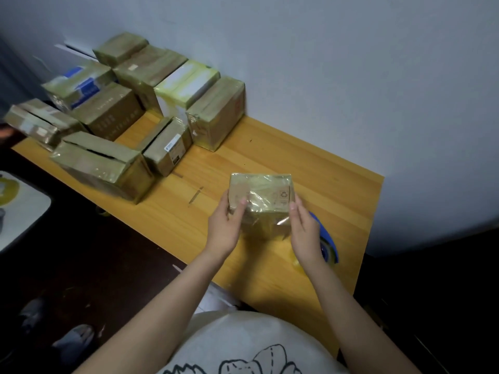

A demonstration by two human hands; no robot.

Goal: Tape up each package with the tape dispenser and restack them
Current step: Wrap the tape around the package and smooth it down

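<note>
On table point(324, 171), hands point(224, 228) point(305, 233) gripping package point(260, 201)

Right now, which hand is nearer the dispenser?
Right. The right hand grips the box on its right side, just in front of the dispenser. The left hand grips the left side, with the box between it and the dispenser.

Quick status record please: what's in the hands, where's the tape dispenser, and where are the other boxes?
held: small box, glossy with tape, over the table
left hand: grips its left side
right hand: holds its right side
tape dispenser: blue, on the table behind the right hand, not held
other boxes: clustered at the table's far left, by the wall
</note>
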